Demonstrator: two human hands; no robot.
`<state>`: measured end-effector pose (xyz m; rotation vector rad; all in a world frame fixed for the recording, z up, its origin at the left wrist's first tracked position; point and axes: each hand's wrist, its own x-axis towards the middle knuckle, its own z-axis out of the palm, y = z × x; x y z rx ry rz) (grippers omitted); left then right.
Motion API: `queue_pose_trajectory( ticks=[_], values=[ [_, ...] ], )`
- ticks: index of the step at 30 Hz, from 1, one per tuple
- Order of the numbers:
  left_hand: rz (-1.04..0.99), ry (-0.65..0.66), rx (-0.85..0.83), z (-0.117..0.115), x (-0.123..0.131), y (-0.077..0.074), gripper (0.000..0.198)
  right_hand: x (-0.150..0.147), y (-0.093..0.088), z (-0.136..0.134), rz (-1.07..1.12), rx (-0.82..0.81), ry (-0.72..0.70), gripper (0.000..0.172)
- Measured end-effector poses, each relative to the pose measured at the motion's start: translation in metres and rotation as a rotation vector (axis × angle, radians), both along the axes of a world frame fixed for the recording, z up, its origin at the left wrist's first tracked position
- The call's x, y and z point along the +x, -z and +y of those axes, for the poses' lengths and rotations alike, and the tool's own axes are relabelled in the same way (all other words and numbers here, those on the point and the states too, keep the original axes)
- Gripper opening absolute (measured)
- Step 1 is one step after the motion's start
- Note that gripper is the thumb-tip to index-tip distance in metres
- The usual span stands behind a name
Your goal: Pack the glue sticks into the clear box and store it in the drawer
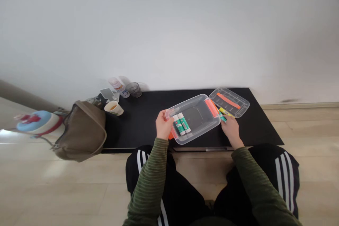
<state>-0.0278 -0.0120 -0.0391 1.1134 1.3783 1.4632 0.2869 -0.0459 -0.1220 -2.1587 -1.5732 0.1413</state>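
Observation:
A clear plastic box with orange latches rests tilted on the low black table. Two glue sticks with green and white labels lie at its left end. My left hand is closed on the box's left rim. My right hand is at the box's right end, fingers closed around green and yellow marker-like sticks. The clear lid with an orange strip lies just right of the box.
At the table's left end are a paper cup, a dark glass, a small bottle and a phone. A brown bag and a blue-lidded bottle sit on the floor to the left. My knees are at the table's front edge.

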Motion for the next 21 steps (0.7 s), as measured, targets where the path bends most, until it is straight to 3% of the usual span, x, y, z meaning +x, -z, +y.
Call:
queue_pose_trajectory(
  ticks=[5, 7, 9, 12, 15, 21],
  values=[
    [0.016, 0.000, 0.010, -0.002, 0.001, -0.002, 0.034, -0.015, -0.023, -0.021, 0.332, 0.269, 0.173, 0.045],
    [0.029, -0.001, 0.013, -0.002, 0.001, -0.003, 0.034, -0.023, -0.044, -0.030, 0.406, 0.395, 0.150, 0.048],
    [0.039, -0.002, 0.010, -0.003, 0.001, -0.004, 0.034, -0.033, -0.069, -0.034, 0.462, 0.448, 0.024, 0.048],
    [0.045, -0.011, 0.006, -0.004, 0.002, -0.004, 0.034, -0.051, -0.102, -0.030, 0.482, 0.299, -0.266, 0.042],
    [0.052, -0.005, 0.012, -0.004, 0.002, -0.002, 0.035, -0.075, -0.120, -0.014, 0.345, 0.029, -0.458, 0.035],
    [0.072, 0.021, 0.028, -0.005, 0.002, 0.000, 0.036, -0.118, -0.113, 0.020, -0.003, -0.407, -0.513, 0.026]
  ],
)
